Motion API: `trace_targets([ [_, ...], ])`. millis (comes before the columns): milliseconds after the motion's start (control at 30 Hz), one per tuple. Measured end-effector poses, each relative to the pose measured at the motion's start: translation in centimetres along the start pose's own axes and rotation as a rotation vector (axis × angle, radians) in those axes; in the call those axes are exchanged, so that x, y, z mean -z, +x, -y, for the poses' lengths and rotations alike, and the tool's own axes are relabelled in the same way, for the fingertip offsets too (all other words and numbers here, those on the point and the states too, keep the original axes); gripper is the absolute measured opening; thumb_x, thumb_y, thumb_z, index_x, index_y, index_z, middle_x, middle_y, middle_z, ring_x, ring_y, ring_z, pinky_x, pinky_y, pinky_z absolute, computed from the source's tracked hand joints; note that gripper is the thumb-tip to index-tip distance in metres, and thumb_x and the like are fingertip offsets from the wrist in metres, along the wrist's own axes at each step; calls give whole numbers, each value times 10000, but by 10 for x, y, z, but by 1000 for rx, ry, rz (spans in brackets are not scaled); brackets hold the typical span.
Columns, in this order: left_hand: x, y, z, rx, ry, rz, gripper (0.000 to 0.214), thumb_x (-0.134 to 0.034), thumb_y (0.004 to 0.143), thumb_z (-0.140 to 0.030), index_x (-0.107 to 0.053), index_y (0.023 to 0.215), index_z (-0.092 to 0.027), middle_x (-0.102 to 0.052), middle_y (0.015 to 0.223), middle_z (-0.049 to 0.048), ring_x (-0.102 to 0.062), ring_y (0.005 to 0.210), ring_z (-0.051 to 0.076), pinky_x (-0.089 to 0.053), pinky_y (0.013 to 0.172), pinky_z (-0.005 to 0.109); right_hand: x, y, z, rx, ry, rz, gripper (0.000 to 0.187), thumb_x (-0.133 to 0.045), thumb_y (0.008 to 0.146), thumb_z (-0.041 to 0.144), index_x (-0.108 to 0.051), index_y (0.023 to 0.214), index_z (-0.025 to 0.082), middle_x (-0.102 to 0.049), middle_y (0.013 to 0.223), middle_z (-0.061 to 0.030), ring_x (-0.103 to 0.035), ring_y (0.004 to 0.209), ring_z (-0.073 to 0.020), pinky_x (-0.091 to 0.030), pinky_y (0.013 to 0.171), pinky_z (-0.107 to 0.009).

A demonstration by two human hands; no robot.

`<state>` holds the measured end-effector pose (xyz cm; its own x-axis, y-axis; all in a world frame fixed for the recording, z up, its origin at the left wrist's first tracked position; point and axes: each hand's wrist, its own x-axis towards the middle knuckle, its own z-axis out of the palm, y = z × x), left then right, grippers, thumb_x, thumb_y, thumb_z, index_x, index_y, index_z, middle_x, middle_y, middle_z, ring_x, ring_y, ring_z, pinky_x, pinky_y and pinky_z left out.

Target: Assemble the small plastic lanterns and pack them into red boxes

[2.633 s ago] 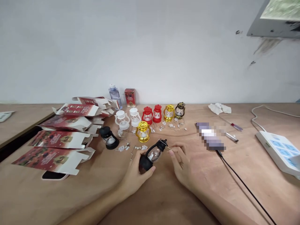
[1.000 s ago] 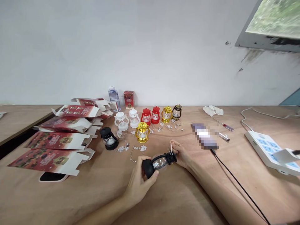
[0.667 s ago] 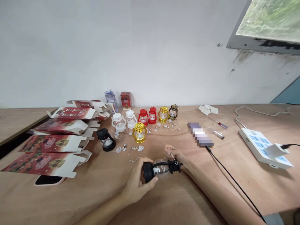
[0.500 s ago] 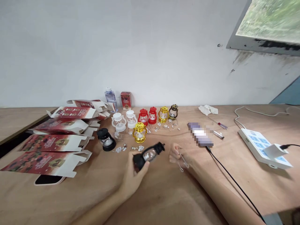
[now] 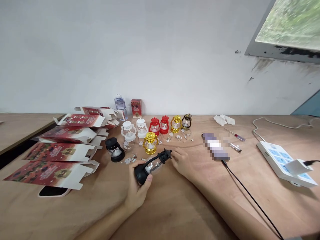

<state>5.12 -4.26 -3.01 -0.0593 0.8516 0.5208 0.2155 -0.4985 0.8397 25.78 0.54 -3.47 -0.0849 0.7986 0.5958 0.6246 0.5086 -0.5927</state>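
My left hand (image 5: 138,188) grips a small black lantern (image 5: 152,166) by its base. The lantern is tilted, its top pointing right, and its clear globe shows. Right beside that top is my right hand (image 5: 180,161), its fingers curled and partly hidden; what they hold, if anything, I cannot make out. Another black lantern (image 5: 115,150) stands to the left. Beyond my hands is a gold lantern (image 5: 150,143), with white lanterns (image 5: 128,131), red lanterns (image 5: 164,125), a second gold one (image 5: 176,124) and a bronze one (image 5: 186,122) behind. Small electronic parts (image 5: 130,160) lie among them.
Open red-and-white cartons (image 5: 55,151) pile up at left, over a dark phone (image 5: 53,191). A bottle (image 5: 120,106) and a red box (image 5: 136,108) stand by the wall. At right lie a cabled, blurred phone (image 5: 215,146), a screwdriver (image 5: 236,135), tissue (image 5: 224,120) and a power strip (image 5: 282,160).
My right hand has moved left to the lantern's top and turned over; the thin looped wire it held is out of sight. The black lantern has shifted slightly left in my left hand.
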Motion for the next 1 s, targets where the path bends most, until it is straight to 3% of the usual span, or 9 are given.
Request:
trace_targets([
  [167,1,5,-5,-149,86,-10,285,-560,842,-285,-446,1099,-240,-518,1020,48,-550,977,179,-461,881,327,-12,-5,13,89,-54,75,143,-558,821,266,-672,835,182,-660,917,-130,-568,899,-264,-470,792,-400],
  [267,-1,11,-8,-157,143,19,291,-558,836,-259,-424,1093,-234,-512,1032,57,-556,965,175,-478,841,312,-8,-15,23,90,156,177,350,-599,820,361,-612,1123,184,-618,1142,-140,-511,1130,-299,-375,1007,-493],
  [367,-6,18,-13,-211,240,230,298,-576,807,-238,-415,1057,-224,-545,1009,60,-579,926,183,-496,785,313,-5,-22,33,-65,644,254,587,-629,774,548,-522,1256,232,-596,1219,-106,-489,1217,-280,-329,1074,-484],
  [500,0,40,-32,-371,494,579,330,-657,745,-341,-486,991,-202,-614,999,83,-594,931,238,-499,769,360,-8,-19,39,-381,1109,156,525,-727,666,574,-622,1073,260,-669,1084,-60,-606,1044,-252,-450,959,-433],
  [600,24,91,-57,-529,634,571,308,-579,809,-399,-546,1044,-202,-652,1034,77,-595,969,228,-466,857,364,-11,-11,35,-541,1219,-4,426,-797,610,493,-656,926,245,-702,939,-39,-641,913,-232,-473,900,-402],
  [733,62,208,-75,-265,1052,64,344,-437,872,-410,-570,1057,-151,-641,1088,127,-555,1041,266,-415,903,401,-13,-4,29,-660,1272,-133,410,-806,585,502,-650,850,230,-692,831,-22,-631,796,-199,-491,770,-334],
  [800,72,260,-65,-12,1309,128,423,-468,846,-413,-550,1135,-115,-589,1214,177,-485,1164,335,-378,942,464,-13,-3,28,-688,1258,-152,418,-820,561,497,-646,827,226,-673,784,-4,-610,744,-173,-479,719,-297],
  [867,77,293,-45,104,1348,217,430,-628,741,-387,-614,1019,-59,-625,1123,233,-518,1121,404,-400,901,505,-14,-4,28,-678,1226,-126,406,-822,563,486,-646,811,216,-660,765,3,-589,714,-156,-465,689,-274],
  [1000,77,307,-5,201,1322,261,381,-711,733,-381,-641,912,-52,-650,1008,189,-588,1042,360,-452,868,515,-14,-5,28,-653,1242,-84,371,-808,593,465,-633,800,213,-659,743,12,-577,666,-143,-451,650,-263],
])
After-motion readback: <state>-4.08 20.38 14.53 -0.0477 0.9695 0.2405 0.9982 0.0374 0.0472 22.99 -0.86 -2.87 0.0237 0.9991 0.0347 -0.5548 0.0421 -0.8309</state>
